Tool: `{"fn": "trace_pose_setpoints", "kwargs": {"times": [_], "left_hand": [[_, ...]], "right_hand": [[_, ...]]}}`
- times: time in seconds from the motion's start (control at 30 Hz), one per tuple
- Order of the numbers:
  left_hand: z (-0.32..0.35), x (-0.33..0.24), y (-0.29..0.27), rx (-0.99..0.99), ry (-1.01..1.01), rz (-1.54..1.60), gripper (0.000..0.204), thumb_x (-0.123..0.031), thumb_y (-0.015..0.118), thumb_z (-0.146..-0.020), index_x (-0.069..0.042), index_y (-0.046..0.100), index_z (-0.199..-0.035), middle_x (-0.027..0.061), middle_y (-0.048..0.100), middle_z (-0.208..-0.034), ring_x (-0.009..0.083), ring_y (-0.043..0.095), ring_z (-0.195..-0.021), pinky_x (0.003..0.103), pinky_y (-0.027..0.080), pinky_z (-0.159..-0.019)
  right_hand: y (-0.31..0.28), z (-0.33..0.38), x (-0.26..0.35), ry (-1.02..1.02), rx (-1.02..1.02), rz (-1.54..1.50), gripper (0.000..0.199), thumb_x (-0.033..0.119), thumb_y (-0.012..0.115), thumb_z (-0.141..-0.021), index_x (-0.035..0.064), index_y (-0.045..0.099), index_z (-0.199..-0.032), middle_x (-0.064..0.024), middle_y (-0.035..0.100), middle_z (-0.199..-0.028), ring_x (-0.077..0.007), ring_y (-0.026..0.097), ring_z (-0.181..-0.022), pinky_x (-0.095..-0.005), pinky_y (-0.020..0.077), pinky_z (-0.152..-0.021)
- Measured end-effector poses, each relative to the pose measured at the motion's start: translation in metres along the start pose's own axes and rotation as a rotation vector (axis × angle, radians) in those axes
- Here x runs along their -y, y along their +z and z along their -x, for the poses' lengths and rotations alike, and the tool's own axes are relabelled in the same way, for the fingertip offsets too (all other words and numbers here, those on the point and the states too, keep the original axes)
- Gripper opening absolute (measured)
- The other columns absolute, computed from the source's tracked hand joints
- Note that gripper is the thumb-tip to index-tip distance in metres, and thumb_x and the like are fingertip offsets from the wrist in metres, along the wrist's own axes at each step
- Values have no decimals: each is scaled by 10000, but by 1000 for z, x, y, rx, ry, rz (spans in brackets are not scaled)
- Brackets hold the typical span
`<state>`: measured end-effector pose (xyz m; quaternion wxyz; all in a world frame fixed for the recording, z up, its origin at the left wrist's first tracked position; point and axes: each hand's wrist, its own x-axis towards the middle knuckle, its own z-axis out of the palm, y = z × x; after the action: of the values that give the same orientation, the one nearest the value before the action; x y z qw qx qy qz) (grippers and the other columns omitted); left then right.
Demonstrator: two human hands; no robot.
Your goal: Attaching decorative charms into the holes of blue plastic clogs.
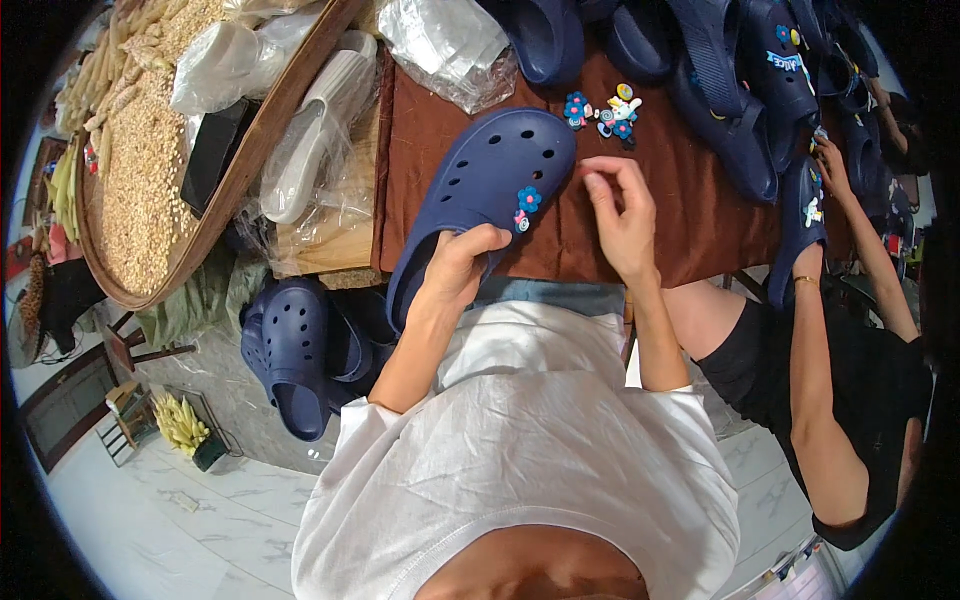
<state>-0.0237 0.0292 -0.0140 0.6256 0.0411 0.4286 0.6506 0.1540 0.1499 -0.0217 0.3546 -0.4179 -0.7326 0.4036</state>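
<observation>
A person in a white T-shirt (540,430) grips a navy perforated clog (485,190) at upper center of the frame, the left hand (457,262) closed on its side with the thumb over the upper. A blue flower charm (528,199) sits on the clog. The right hand (622,215) hovers just beside the toe, thumb and fingertips drawn narrow; whether they hold anything cannot be told. Loose shoe charms (622,118) lie beyond on a brown cloth (570,255). At right, a co-worker in black (830,400) handles another navy clog (803,238). A rimmed tray (268,128) of pale kernels (145,205) fills the upper left, beside a plastic-wrapped white clog (310,140).
</observation>
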Motion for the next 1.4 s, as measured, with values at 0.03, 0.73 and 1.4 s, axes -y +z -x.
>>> {"fn": "trace_pose_setpoints", "kwargs": {"times": [0.03, 0.73, 1.4], "left_hand": [[2, 1, 0, -1, -1, -1, 441, 50, 636, -736, 46, 602, -1176, 70, 661, -1044, 176, 634, -942, 309, 506, -876], [32, 10, 8, -170, -8, -229, 546, 42, 642, -699, 32, 555, -1238, 97, 620, -1124, 202, 610, -935, 331, 520, -788], [34, 6, 6, -32, 12, -387, 432, 31, 597, -720, 17, 624, -1151, 47, 615, -1064, 153, 576, -953, 274, 466, -853]], "right_hand": [[6, 1, 7, 12, 41, -123, 107, 85, 615, -971, 39, 678, -1044, -65, 627, -986, -146, 629, -852, -269, 488, -699], [17, 3, 19, 106, 159, -280, 101, 59, 723, -896, 14, 746, -984, -50, 672, -942, -121, 693, -862, -229, 519, -706], [17, 5, 10, 145, 199, -301, 86, 60, 739, -870, 13, 695, -927, -30, 644, -895, -80, 625, -777, -236, 486, -687]]}}
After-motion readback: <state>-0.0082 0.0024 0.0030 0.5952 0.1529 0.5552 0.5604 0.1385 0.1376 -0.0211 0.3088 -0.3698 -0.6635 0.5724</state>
